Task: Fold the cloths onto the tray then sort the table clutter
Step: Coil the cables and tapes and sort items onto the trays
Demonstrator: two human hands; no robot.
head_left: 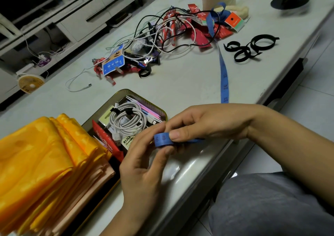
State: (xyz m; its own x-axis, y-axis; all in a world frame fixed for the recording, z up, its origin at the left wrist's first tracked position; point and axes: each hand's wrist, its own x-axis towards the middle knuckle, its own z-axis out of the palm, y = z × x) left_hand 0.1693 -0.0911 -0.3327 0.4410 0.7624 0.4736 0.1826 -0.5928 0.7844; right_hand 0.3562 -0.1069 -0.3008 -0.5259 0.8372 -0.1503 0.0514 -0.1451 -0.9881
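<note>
Both hands hold the near end of a blue measuring tape (224, 76) just above the table's front edge. My left hand (144, 165) pinches the small rolled part between thumb and fingers. My right hand (207, 122) presses its thumb on the roll and grips the tape from above. The tape runs away across the table into a pile of tangled cables and red packets (173, 31). Folded yellow and peach cloths (45, 163) lie at the near left, over the near end of a tin tray (155, 105) that holds a coiled white cable and small items.
Black hook-and-loop straps (247, 48) lie in loops at the right. A loose white cable (77, 84) trails at the left. A black round stand (291, 1) sits at the far right corner. A white cabinet (86, 13) and a small fan (29, 84) stand beyond the table.
</note>
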